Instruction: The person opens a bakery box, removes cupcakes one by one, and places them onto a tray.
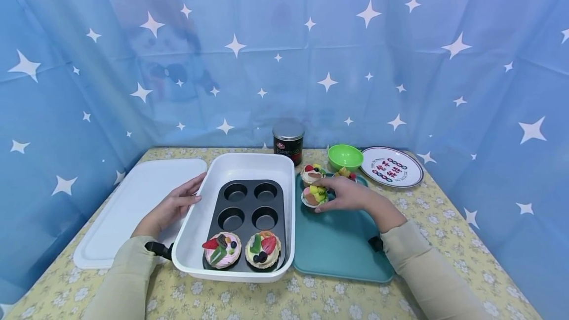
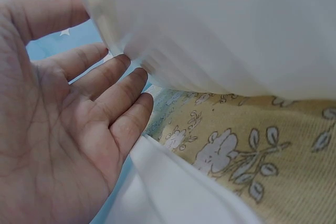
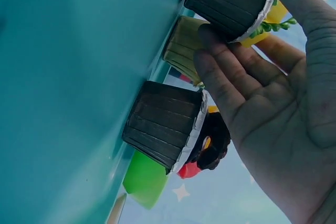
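Note:
My right hand pinches a cupcake topped with yellow fruit, thumb on one side and fingers on the other, at the left edge of a teal board. Beyond it on the board are another fruit cupcake and one partly hidden by the hand, its dark cup seen in the right wrist view. My left hand touches the left side of a deep white tray with extended fingers. Inside lies a dark muffin tin, its two near cups holding a pink-cream cupcake and a pale-cream cupcake.
To the left lies a flat white lid or board. Along the back stand an espresso can, a green bowl and a patterned white plate. A flowered cloth covers the table; a starry blue curtain hangs behind.

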`<control>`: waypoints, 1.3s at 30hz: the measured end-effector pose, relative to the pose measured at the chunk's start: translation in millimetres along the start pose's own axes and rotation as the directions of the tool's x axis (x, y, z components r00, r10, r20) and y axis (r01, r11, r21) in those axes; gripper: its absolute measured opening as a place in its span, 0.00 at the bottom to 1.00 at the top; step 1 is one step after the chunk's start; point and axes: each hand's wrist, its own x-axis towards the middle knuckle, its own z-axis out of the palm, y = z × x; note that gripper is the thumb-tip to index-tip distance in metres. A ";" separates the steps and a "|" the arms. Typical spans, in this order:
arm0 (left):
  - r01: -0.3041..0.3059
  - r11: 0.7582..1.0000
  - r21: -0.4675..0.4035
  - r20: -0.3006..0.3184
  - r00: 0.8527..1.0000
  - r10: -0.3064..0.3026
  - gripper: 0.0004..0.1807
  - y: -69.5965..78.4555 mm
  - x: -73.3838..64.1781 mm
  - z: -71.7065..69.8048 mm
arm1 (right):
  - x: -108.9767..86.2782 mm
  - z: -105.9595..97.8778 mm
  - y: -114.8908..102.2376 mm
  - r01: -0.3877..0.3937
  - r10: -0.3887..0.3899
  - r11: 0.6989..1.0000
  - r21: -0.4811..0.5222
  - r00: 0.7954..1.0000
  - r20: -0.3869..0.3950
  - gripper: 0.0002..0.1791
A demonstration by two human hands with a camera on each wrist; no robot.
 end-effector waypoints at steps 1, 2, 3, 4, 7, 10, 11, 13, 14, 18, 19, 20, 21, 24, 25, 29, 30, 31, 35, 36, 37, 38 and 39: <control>-0.001 1.000 -0.001 0.000 1.000 0.001 0.40 -0.2 0.0 0.0 | -0.2 -0.3 -0.1 0.003 -0.003 1.000 -0.005 1.000 0.001 0.44; -0.001 1.000 -0.002 0.000 1.000 0.001 0.40 -0.3 -0.1 0.1 | -0.6 -0.6 -0.3 0.006 -0.006 1.000 -0.008 1.000 0.002 0.44; -0.002 1.000 -0.001 -0.001 1.000 0.002 0.40 -0.1 -0.2 0.2 | -0.8 -0.9 -0.6 0.009 -0.009 1.000 -0.010 1.000 0.004 0.44; -0.003 1.000 -0.002 -0.003 1.000 0.003 0.40 -0.2 -0.3 0.1 | -1.0 -1.1 -1.0 0.012 -0.012 1.000 -0.010 1.000 0.006 0.44; -0.004 1.000 -0.003 -0.001 1.000 0.004 0.41 -0.3 -0.8 0.1 | -1.2 -1.2 -1.1 0.022 -0.022 1.000 -0.011 1.000 0.013 0.44; -0.004 1.000 -0.003 0.002 1.000 0.004 0.41 -0.7 -1.3 -0.1 | -0.8 -0.4 -0.4 0.026 -0.026 1.000 -0.007 0.999 0.019 0.43; -0.004 1.000 -0.002 0.003 1.000 0.004 0.41 -0.7 -1.5 -0.1 | -0.7 -0.1 0.1 0.029 -0.029 1.000 -0.009 0.999 0.020 0.43; -0.005 1.000 0.000 0.001 1.000 0.005 0.40 -1.0 -1.7 -0.1 | -0.5 0.5 0.6 0.027 -0.027 1.000 -0.008 0.999 0.023 0.43; -0.005 1.000 0.001 0.001 1.000 0.005 0.40 -1.1 -1.8 -0.1 | -0.6 0.7 0.7 0.026 -0.026 1.000 -0.007 0.999 0.025 0.44; -0.004 1.000 -0.001 0.000 1.000 0.004 0.40 -1.1 -1.8 0.0 | -1.0 0.6 -0.2 0.015 -0.015 1.000 0.010 0.999 0.036 0.47; -0.004 1.000 -0.004 0.000 1.000 0.004 0.40 -0.9 -1.8 0.1 | -1.2 0.4 -0.6 0.017 -0.017 1.000 0.012 0.999 0.037 0.47; -0.005 1.000 -0.003 0.000 1.000 0.005 0.40 -0.5 -1.9 0.3 | -1.1 0.2 -0.7 0.021 -0.021 1.000 0.014 0.999 0.037 0.47; -0.006 1.000 -0.004 -0.002 1.000 0.006 0.40 -0.3 -2.0 0.4 | -1.0 0.0 -0.9 0.023 -0.024 1.000 0.015 0.999 0.036 0.47; -0.009 1.000 -0.006 -0.001 1.000 0.009 0.40 0.7 -2.2 0.8 | -0.8 -0.5 -1.0 0.037 -0.037 0.999 0.011 0.999 0.030 0.46; -0.011 1.000 -0.004 -0.001 1.000 0.011 0.40 1.0 -2.2 0.9 | -1.0 -0.7 -1.1 0.040 -0.040 0.999 0.011 0.999 0.028 0.46; -0.011 1.000 -0.009 0.008 1.000 0.011 0.40 1.2 -2.1 1.0 | -1.6 -1.3 -1.4 0.049 -0.050 0.999 0.023 0.998 0.028 0.47; -0.010 1.000 -0.012 0.009 1.000 0.010 0.40 1.0 -2.0 0.9 | -2.0 -1.4 -1.4 0.055 -0.055 0.998 0.025 0.998 0.027 0.47; -0.010 1.000 -0.015 0.010 1.000 0.011 0.41 1.1 -2.0 1.0 | -2.3 -1.6 -1.4 0.060 -0.061 0.998 0.029 0.998 0.026 0.47; -0.006 1.000 -0.026 0.011 1.000 0.006 0.41 1.0 -2.0 1.0 | -4.0 -2.7 -1.9 0.095 -0.095 0.995 0.036 0.995 0.018 0.45; -0.005 1.000 -0.024 0.011 1.000 0.005 0.41 0.9 -2.0 0.8 | -4.5 -3.0 -2.1 0.105 -0.105 0.994 0.037 0.994 0.015 0.45; -0.003 1.000 -0.023 0.011 1.000 0.003 0.41 1.0 -1.9 0.8 | -5.0 -3.3 -2.4 0.116 -0.116 0.993 0.038 0.993 0.008 0.44; -0.001 1.000 -0.023 0.009 1.000 0.001 0.41 1.1 -1.8 0.9 | -5.3 -3.6 -2.8 0.127 -0.127 0.991 0.039 0.992 0.000 0.43; 0.001 1.000 -0.025 0.008 1.000 -0.001 0.41 1.3 -1.7 1.0 | -5.5 -3.7 -3.3 0.139 -0.138 0.990 0.040 0.990 -0.010 0.42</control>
